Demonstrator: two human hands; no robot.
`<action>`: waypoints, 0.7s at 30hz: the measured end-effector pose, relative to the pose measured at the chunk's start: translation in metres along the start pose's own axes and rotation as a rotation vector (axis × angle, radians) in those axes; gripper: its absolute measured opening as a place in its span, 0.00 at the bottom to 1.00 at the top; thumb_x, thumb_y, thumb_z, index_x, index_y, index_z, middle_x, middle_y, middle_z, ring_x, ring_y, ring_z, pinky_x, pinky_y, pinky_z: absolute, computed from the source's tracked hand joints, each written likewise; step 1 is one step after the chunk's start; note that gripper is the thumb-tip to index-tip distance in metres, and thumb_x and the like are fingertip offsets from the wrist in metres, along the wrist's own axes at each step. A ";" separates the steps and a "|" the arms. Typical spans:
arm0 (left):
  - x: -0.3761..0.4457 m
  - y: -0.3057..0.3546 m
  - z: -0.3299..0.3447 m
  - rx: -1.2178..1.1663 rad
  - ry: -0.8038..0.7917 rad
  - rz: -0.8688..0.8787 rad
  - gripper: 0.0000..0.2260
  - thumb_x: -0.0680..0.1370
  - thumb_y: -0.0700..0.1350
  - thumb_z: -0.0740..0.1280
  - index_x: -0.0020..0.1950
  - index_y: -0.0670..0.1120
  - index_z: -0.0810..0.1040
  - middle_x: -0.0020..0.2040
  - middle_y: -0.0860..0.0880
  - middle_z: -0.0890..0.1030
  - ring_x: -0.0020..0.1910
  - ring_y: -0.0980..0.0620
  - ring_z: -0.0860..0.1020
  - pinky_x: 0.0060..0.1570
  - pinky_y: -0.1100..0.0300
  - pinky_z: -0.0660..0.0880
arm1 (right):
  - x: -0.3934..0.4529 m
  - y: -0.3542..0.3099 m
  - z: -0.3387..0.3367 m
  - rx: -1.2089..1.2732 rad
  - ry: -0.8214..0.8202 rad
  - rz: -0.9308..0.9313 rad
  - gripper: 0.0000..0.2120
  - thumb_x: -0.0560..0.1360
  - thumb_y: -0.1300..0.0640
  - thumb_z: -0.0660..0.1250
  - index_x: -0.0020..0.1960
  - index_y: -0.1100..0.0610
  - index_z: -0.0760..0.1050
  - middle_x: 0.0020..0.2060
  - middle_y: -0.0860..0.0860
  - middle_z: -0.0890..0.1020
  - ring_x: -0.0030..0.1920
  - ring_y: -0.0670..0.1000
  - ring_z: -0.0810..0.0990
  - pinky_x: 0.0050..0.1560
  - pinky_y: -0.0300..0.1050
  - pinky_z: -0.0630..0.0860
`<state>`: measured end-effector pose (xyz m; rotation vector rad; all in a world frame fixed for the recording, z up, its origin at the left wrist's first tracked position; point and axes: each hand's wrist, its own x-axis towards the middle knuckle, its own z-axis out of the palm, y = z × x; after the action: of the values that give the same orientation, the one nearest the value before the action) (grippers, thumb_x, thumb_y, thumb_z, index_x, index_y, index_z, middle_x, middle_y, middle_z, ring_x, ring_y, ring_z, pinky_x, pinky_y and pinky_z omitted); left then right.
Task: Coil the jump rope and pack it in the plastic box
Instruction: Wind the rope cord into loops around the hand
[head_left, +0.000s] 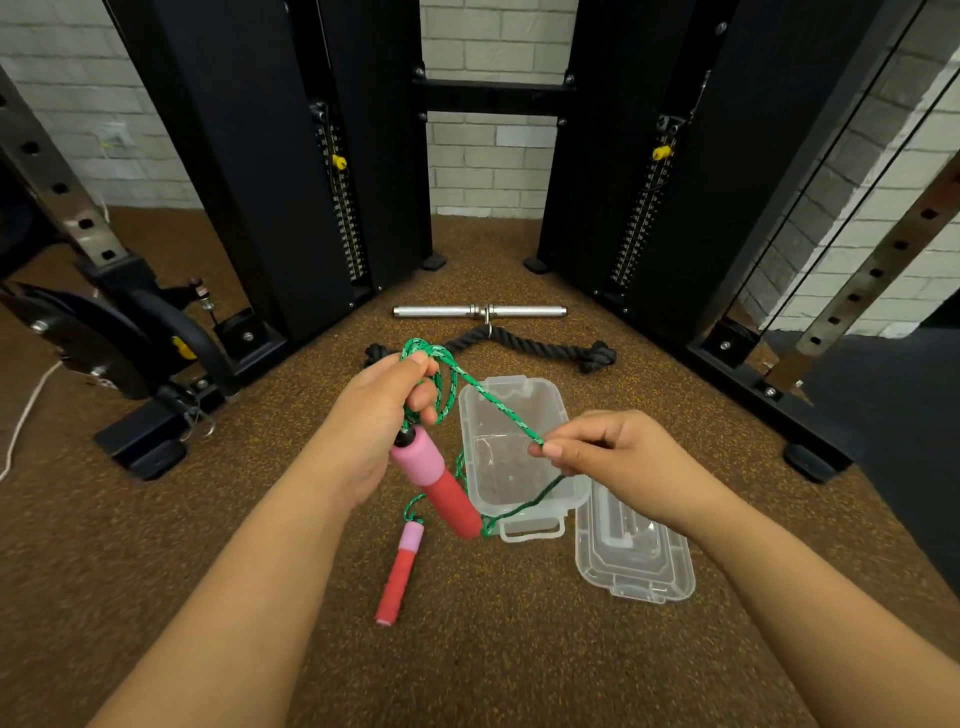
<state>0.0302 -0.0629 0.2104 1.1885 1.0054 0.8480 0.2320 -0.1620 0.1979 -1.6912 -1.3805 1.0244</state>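
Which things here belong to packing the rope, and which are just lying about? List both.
Job:
- green rope, loops in the left hand, a strand pinched by the right hand
- held handle
- second handle on the floor
- open box
- lid beside the box

Lying about:
- steel bar
- black rope
- black frames

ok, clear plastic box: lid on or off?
Off. The clear plastic box sits open and empty; its lid lies on the floor beside it.
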 end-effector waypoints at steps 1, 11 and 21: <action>-0.001 0.000 -0.001 0.004 0.001 -0.001 0.10 0.81 0.46 0.58 0.41 0.47 0.74 0.25 0.54 0.69 0.31 0.52 0.69 0.39 0.57 0.66 | 0.001 -0.001 -0.001 -0.003 0.074 0.002 0.05 0.72 0.54 0.71 0.46 0.51 0.85 0.39 0.47 0.84 0.42 0.46 0.81 0.50 0.42 0.79; -0.011 -0.002 0.016 -0.068 -0.165 -0.083 0.09 0.81 0.44 0.58 0.42 0.44 0.73 0.25 0.53 0.68 0.27 0.54 0.68 0.33 0.63 0.68 | 0.007 0.025 -0.003 -0.475 0.545 -0.154 0.05 0.71 0.53 0.72 0.40 0.53 0.79 0.38 0.45 0.78 0.39 0.41 0.76 0.40 0.31 0.72; -0.019 -0.002 0.031 0.062 -0.390 -0.150 0.10 0.81 0.45 0.59 0.43 0.44 0.76 0.26 0.52 0.69 0.28 0.55 0.69 0.36 0.63 0.67 | 0.007 0.010 0.015 0.014 -0.150 -0.101 0.22 0.75 0.59 0.67 0.68 0.50 0.70 0.64 0.41 0.75 0.64 0.36 0.70 0.65 0.33 0.65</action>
<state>0.0529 -0.0913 0.2136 1.2548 0.7909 0.4457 0.2237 -0.1563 0.1817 -1.5443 -1.5343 1.1186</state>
